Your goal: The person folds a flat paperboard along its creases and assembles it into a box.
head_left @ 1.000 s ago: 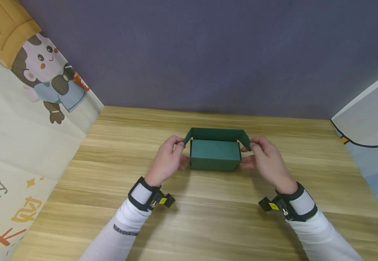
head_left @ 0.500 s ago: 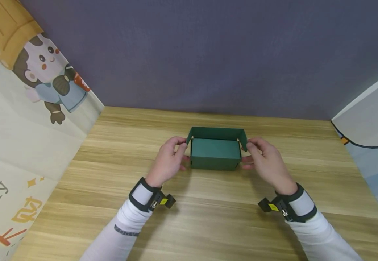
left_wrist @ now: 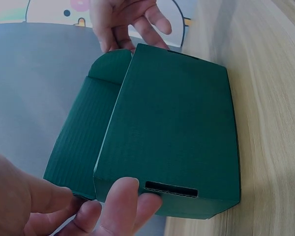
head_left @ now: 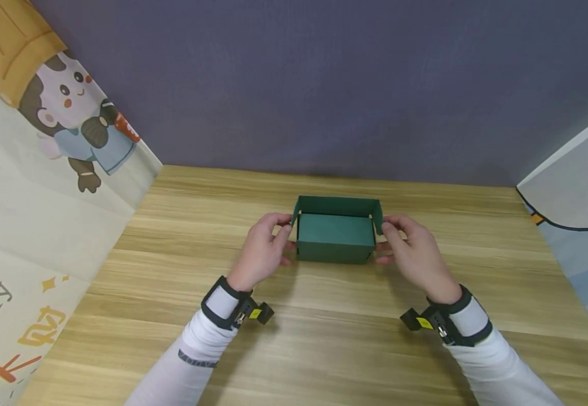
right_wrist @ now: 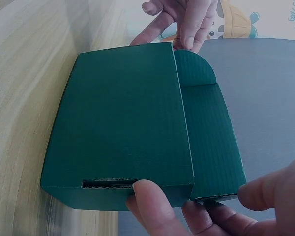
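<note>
A small green cardboard box (head_left: 335,254) sits on the table, its lid (head_left: 339,206) standing raised along the back. My left hand (head_left: 259,251) pinches the flap at the lid's left end between thumb and fingers. At the opposite end, my right hand (head_left: 418,254) pinches the matching lid flap (head_left: 378,219). Lower fingers of both hands rest against the box's side walls. In the left wrist view, a narrow slot (left_wrist: 171,189) shows beside the left fingertips. A similar slot (right_wrist: 109,183) lies near my right fingers in the right wrist view. The box's interior is hidden.
The wood-grain table (head_left: 334,332) extends around the box. A dark blue-grey panel (head_left: 324,84) rises behind its back edge. Printed cartoon sheets stand at the left (head_left: 25,225) and right (head_left: 578,175). Each wrist wears a strapped camera.
The lid's two end flaps have swung inward from a splayed position and now stand nearly straight. Both hands have shifted slightly toward each other with the flaps. The box has hardly moved.
</note>
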### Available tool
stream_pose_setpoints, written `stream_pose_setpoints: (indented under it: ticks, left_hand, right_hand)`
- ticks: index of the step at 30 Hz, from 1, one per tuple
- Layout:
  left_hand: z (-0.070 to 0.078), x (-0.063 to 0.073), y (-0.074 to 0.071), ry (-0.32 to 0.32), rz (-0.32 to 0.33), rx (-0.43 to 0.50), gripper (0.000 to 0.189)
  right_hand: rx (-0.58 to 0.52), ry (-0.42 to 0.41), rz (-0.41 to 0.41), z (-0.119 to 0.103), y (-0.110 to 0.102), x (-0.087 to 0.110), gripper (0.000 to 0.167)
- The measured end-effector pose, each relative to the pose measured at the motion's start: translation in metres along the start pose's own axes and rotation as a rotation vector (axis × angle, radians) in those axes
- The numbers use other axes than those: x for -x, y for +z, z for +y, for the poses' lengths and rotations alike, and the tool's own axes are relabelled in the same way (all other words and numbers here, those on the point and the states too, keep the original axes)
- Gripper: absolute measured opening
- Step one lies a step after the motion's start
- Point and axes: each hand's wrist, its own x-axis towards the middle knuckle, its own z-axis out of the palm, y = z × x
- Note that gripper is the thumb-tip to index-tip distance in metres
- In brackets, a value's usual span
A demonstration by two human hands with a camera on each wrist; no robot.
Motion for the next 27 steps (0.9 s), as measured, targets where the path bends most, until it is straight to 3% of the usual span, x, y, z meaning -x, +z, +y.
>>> stream_pose_setpoints:
  ticks: [19, 27]
  left_hand:
    - [0.0005, 0.0007, -0.0009, 0.06, -0.036, -0.042, 0.037]
    - [0.0004, 0.0007, -0.0003, 0.03, -0.037, 0.003, 0.035]
  right_hand:
    - [0.01, -0.03, 0.005, -0.004, 0.0029, 0.0003, 0.047]
    - [0.022, -0.018, 0.018, -0.0033, 0.0043, -0.0007, 0.045]
